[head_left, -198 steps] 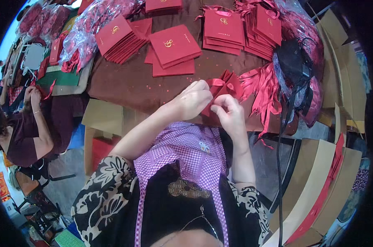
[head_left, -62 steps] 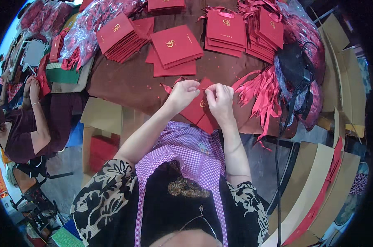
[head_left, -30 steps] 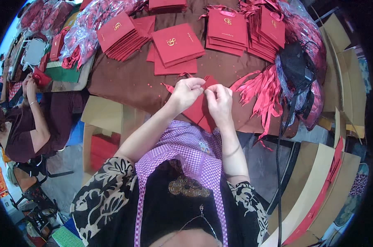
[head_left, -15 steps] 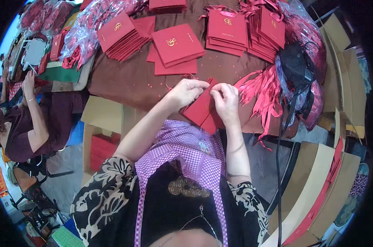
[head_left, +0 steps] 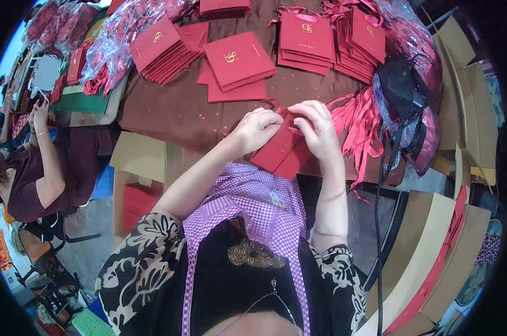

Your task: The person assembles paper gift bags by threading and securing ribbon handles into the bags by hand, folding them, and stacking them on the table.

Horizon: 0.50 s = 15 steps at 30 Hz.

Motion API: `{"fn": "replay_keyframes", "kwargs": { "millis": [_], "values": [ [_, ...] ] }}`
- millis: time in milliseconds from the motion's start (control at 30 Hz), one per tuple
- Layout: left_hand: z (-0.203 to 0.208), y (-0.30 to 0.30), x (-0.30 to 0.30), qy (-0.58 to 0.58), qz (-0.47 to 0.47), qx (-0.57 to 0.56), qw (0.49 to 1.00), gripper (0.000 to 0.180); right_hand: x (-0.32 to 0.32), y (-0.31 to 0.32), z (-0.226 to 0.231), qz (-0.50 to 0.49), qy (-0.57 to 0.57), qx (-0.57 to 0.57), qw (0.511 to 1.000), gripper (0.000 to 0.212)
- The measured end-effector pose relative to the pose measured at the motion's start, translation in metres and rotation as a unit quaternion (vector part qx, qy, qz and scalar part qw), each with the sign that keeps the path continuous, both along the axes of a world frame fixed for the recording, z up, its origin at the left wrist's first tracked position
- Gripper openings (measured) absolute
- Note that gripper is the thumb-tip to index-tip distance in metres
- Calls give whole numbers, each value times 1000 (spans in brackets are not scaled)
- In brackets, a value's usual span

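Note:
A red paper bag lies tilted at the table's near edge, its lower part toward my apron. At its upper left edge my left hand is closed, thumb and forefinger pinching the bag. My right hand bends over the upper right edge, with thumb and fingers curled close to the opening. Whether a ribbon is between those fingertips is too small to make out. Loose pink-red ribbons hang in a bunch just right of my right hand.
Beyond my hands, red bags are stacked on the brown cloth: a near stack, a left stack and ribboned stacks. A black cable runs down at right. Cardboard boxes flank me. A co-worker sits left.
My right hand has shifted slightly right and turned, its fingers now reaching farther over the bag's top. My left hand stays nearly in place. The co-worker's hands have come together.

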<state>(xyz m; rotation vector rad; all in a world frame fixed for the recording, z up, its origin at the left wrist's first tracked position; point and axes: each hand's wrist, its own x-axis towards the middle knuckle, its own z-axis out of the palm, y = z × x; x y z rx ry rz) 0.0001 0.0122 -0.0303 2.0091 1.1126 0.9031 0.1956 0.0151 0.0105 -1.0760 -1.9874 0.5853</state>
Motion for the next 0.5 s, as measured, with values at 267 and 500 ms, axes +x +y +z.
{"fn": "replay_keyframes", "kwargs": {
  "millis": [267, 500],
  "values": [
    [0, -1, -8, -15, -62, -39, 997, 12, 5, 11, 11, 164, -81, -99, 978, 10],
    [-4, 13, -44, -199, 121, -341, 911, 14, 18, 7, -6, 159, -66, -149, 974, 9]
  ]
}}
